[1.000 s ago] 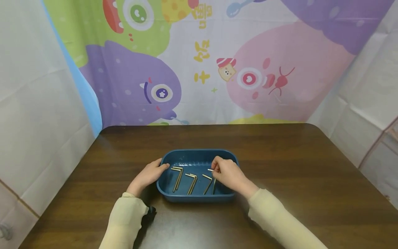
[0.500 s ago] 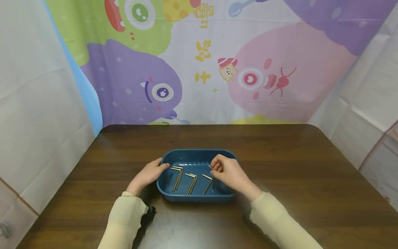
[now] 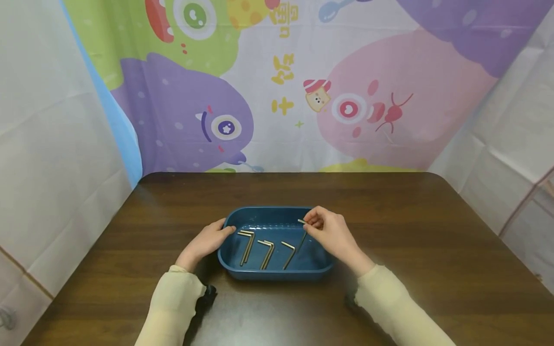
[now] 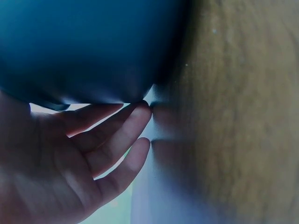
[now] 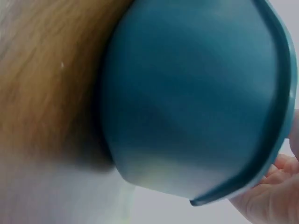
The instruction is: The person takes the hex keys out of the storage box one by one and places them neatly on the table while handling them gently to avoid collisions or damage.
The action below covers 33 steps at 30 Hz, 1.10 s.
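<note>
A blue plastic basin lies on the table, with L-shaped brass-coloured hex keys in it. One pair of hex keys is on the left, another pair of hex keys in the middle, and a single hex key right of them. My left hand holds the basin's left end, thumb over the rim, fingers along the outer wall in the left wrist view. Near the back right rim my right hand pinches a further hex key by its bend, long leg hanging down into the basin.
The dark wooden table extends around the basin. A cartoon-printed curtain hangs at its far edge, with pale sheets at the sides. Something black shows beneath the left sleeve.
My right hand has lifted its hex key from the basin floor and moved up and to the right, towards the back rim. The left hand stays on the basin.
</note>
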Tool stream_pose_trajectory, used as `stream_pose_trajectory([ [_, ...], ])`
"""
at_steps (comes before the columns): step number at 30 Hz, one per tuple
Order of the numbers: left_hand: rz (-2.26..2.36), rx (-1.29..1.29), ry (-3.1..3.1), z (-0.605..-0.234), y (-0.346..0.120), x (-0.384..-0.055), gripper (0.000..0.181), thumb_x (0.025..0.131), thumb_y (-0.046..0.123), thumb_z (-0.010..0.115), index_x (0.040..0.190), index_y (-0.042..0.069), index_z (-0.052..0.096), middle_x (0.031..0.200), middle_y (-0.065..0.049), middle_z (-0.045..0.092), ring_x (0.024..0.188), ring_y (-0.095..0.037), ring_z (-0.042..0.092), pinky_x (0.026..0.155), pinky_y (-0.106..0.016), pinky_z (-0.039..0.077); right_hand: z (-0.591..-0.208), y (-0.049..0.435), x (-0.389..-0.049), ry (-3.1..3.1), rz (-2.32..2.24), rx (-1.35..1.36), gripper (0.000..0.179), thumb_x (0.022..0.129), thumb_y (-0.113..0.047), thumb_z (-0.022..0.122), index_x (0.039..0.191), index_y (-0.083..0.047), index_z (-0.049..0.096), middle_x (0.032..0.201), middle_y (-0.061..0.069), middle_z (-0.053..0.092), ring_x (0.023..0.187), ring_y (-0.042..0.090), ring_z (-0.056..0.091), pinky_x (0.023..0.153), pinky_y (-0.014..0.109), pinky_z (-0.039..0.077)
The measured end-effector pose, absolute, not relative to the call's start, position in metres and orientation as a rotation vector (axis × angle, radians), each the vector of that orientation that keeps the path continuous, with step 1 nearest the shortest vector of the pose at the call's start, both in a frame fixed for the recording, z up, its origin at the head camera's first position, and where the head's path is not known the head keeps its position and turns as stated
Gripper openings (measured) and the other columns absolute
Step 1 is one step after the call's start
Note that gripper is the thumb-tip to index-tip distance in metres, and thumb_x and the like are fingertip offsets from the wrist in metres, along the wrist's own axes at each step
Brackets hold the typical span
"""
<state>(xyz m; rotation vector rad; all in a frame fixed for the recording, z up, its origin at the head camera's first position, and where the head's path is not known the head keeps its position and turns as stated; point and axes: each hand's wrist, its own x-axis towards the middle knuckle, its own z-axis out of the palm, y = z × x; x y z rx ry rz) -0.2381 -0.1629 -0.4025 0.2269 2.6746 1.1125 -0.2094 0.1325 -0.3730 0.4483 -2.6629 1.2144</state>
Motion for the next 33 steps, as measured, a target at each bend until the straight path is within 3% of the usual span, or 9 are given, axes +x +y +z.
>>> stream_pose_trajectory([
  [17,1.103,0.225,2.691,-0.407,-0.166,-0.24,0.05,0.095,0.028,0.038,0.134,-0.003,0.039,0.13,-0.023,0.047,0.117,-0.037,0.047,0.097,-0.054,0.036,-0.361,0.156,-0.217,-2.579,1.142,0.387,0.007,0.081,-0.011,0.065,0.088,-0.011,0.065,0.082,0.003,0.069,0.067,0.011,0.062,0.058,0.022,0.048],
  [33,1.149,0.219,2.646,-0.403,-0.165,-0.239,0.051,0.095,0.028,0.037,0.136,-0.002,0.035,0.133,-0.022,0.045,0.118,-0.036,0.046,0.098,-0.054,0.035,-0.358,0.193,-0.232,-2.683,0.982,0.267,0.011,0.081,-0.008,0.062,0.09,-0.007,0.067,0.09,0.009,0.064,0.076,0.019,0.06,0.065,0.028,0.045],
])
